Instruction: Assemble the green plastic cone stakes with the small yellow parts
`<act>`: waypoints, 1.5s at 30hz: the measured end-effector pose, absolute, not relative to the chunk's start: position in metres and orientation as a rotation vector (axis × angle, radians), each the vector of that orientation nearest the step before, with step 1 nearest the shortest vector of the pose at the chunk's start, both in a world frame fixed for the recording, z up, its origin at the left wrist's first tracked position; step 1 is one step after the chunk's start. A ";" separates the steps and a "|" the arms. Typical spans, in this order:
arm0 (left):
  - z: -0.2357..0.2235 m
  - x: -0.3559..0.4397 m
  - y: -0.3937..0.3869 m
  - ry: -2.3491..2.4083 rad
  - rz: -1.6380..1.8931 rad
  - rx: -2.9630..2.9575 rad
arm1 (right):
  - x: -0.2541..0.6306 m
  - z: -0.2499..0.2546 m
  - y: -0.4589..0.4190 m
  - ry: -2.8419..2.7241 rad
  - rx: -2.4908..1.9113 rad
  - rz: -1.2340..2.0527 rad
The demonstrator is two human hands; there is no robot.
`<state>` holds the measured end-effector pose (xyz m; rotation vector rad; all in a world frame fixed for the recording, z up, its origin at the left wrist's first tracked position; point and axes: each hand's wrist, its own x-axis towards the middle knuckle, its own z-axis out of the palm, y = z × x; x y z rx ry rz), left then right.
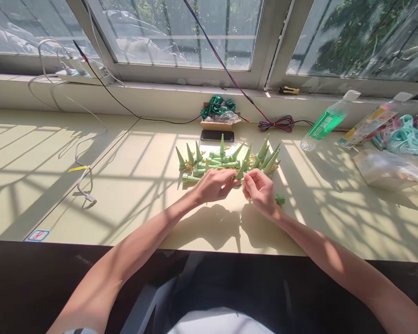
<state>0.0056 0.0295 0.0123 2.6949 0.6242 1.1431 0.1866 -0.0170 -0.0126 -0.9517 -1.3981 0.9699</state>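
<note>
My left hand (214, 185) is closed on a pointed green cone (241, 171), which stands up between its fingertips. Close beside it, my right hand (259, 188) is pinched at the base of that cone; what its fingertips grip is too small to make out. Just beyond both hands lies a group of green parts: upright cones (222, 146) with yellowish bits at their bases, and ribbed green tubes (191, 178) lying flat. A short green ribbed piece (280, 199) rests by my right wrist, partly hidden.
Behind the parts are a black phone (217, 135) and a small cardboard box (220, 124) with green material. A coiled cable (276, 124), a green-labelled bottle (325, 123) and a plastic bag (386, 169) are to the right. A white cable (85, 181) lies left.
</note>
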 end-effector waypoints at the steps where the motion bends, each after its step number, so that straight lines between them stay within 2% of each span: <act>1: 0.012 0.006 0.029 0.619 1.151 2.663 | 0.187 -0.013 -0.017 -1.403 -0.945 0.968; 14: 0.007 0.001 0.030 0.570 1.133 2.717 | 0.183 -0.007 -0.019 -1.423 -0.946 1.156; 17: 0.008 0.001 0.029 0.569 1.135 2.720 | 0.182 -0.010 -0.018 -1.437 -0.937 1.119; 28: 0.016 0.008 0.023 0.725 0.825 2.077 | 0.184 -0.018 -0.017 -1.507 -0.975 0.929; 36: 0.002 0.005 0.027 0.737 1.227 2.600 | 0.184 -0.018 -0.013 -1.388 -1.034 0.870; 45: 0.004 0.000 0.030 0.625 1.196 2.937 | 0.186 -0.020 -0.014 -1.303 -1.042 0.974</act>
